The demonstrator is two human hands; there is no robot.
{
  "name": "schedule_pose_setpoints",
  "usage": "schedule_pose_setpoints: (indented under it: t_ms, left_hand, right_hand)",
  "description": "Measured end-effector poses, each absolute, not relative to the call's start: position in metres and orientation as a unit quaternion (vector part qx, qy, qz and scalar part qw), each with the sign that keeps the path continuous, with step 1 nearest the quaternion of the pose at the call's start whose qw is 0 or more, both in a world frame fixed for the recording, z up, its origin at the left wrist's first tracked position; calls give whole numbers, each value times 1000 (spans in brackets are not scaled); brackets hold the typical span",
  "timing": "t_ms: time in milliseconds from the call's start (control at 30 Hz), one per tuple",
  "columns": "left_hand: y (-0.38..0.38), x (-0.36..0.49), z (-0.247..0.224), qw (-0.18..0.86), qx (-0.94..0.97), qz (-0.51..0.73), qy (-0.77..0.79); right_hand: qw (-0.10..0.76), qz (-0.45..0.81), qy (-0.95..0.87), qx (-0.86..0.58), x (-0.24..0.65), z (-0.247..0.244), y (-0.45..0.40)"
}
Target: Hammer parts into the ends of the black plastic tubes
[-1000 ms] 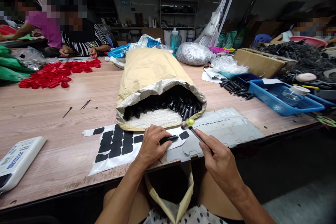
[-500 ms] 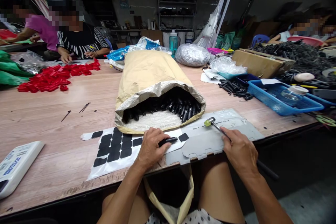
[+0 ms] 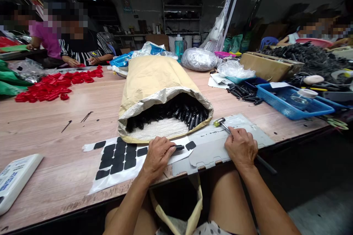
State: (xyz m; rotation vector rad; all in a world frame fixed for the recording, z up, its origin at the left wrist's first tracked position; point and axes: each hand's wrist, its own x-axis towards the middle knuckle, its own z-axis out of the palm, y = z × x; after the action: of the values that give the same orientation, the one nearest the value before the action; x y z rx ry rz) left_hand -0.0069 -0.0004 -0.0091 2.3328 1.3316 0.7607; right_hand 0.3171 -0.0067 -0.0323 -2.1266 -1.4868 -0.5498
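My left hand (image 3: 157, 157) is closed around a small black cylindrical part (image 3: 179, 147), whose end sticks out to the right above the white sheet. My right hand (image 3: 241, 147) grips a small hammer (image 3: 220, 122) with a metal and yellow head, which is over the grey board (image 3: 209, 150). Left of my left hand, black rounded squares (image 3: 119, 158) lie in rows on a white backing sheet (image 3: 96, 187). Behind my hands a tan sack (image 3: 157, 77) lies with its mouth toward me, and many black parts (image 3: 193, 115) show inside.
Red pieces (image 3: 52, 86) are heaped at the left, near a person in striped sleeves. A white device (image 3: 19, 180) sits at the near left. At the right are a blue basket (image 3: 292, 108), a cardboard box (image 3: 267, 66) and a black pile (image 3: 309, 60).
The hammer's handle has swung, and my right hand has moved slightly left and up. My left hand still holds the black part, with less of it showing. The whole view has shifted slightly.
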Motion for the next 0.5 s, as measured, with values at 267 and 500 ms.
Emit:
schedule_pose_setpoints:
  t_ms: [267,500]
  left_hand:
    - [-46,-1,17,241,814,266,457]
    - [-105,16,-17,351,796,10,493]
  right_hand:
    - [240,-217,-550,-770,316,-35,-7]
    - [234,-220,-546,-774,315,-35,-8]
